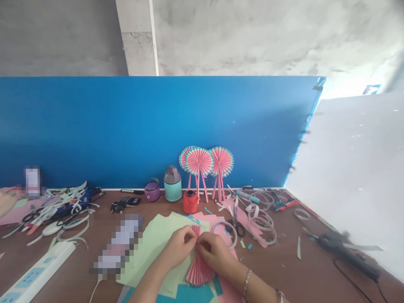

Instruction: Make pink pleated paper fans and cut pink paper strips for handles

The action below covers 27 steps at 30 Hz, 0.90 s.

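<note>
A pleated pink paper fan (200,273), pinched narrow at its middle and flaring at both ends, is held over the stacked paper. My left hand (180,245) grips its waist from the left, thumb and fingers closed. From the right, my right hand (215,251) pinches the same waist, fingertips almost meeting the other hand's. What lies between the fingertips is hidden. Beneath are sheets of light green paper (151,248), pink paper (232,252) and teal paper (189,293). A roll of clear tape (234,240) and dark-handled scissors (240,228) lie just past my right hand.
Finished round pink fans (199,162) lean on the blue partition (142,130). Before it stand a teal jar (173,189), purple pot (152,191) and red container (190,203). A power strip (41,273), phone (118,248), glue gun (347,252) and another person's hand (6,201) flank the paper.
</note>
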Each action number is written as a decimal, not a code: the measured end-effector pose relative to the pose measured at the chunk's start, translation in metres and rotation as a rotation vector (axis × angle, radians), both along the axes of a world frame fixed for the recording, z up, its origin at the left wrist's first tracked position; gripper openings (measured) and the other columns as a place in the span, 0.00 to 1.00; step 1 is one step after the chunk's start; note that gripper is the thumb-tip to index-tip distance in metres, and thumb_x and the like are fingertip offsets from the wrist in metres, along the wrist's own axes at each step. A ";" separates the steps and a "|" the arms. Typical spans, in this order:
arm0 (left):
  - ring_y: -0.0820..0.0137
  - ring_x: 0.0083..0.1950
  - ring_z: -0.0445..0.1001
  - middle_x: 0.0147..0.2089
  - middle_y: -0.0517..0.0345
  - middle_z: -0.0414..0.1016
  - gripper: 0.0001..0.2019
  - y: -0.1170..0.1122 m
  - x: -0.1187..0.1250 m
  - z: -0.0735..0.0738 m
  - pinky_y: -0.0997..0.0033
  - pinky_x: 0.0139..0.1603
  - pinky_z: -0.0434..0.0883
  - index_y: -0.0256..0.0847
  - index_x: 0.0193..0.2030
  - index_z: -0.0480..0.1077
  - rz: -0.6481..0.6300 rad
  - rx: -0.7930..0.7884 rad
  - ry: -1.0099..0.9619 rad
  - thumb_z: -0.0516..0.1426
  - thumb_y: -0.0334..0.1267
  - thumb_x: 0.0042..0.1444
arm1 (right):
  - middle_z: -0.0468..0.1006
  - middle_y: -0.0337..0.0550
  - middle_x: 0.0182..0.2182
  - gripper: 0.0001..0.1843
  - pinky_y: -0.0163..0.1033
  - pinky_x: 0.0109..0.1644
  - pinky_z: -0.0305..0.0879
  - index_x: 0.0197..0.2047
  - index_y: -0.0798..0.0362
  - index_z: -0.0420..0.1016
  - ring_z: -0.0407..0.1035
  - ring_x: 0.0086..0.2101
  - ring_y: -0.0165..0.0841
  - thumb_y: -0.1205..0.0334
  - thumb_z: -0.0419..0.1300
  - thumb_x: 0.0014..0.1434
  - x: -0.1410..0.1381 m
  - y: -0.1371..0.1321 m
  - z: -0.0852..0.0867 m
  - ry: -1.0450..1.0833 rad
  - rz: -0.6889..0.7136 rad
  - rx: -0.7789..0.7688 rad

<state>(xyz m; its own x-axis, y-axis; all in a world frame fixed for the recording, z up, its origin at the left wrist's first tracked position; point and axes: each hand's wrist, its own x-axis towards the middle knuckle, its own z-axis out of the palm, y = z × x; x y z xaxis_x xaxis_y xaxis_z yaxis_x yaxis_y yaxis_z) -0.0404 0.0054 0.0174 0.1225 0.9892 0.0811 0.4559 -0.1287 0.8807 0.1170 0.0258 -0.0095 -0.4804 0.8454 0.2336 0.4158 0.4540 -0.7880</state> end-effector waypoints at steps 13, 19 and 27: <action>0.71 0.29 0.65 0.26 0.62 0.68 0.02 0.000 0.008 -0.018 0.75 0.29 0.58 0.39 0.27 0.66 0.042 -0.012 0.078 0.54 0.31 0.43 | 0.66 0.35 0.21 0.06 0.32 0.27 0.54 0.27 0.54 0.64 0.59 0.24 0.28 0.61 0.54 0.52 0.000 0.011 -0.005 0.280 0.008 -0.199; 0.71 0.29 0.63 0.24 0.63 0.63 0.04 0.002 0.011 -0.024 0.75 0.28 0.56 0.40 0.23 0.62 0.053 -0.008 0.148 0.53 0.28 0.41 | 0.62 0.31 0.19 0.10 0.30 0.22 0.51 0.27 0.53 0.61 0.55 0.19 0.24 0.56 0.56 0.53 0.000 0.011 -0.006 0.408 0.082 -0.345; 0.71 0.29 0.62 0.25 0.63 0.64 0.05 -0.001 0.020 -0.018 0.74 0.29 0.56 0.41 0.24 0.62 0.160 0.060 0.189 0.52 0.26 0.42 | 0.63 0.31 0.17 0.15 0.31 0.21 0.54 0.25 0.52 0.60 0.59 0.17 0.25 0.50 0.57 0.50 0.003 0.009 0.009 0.380 0.084 -0.399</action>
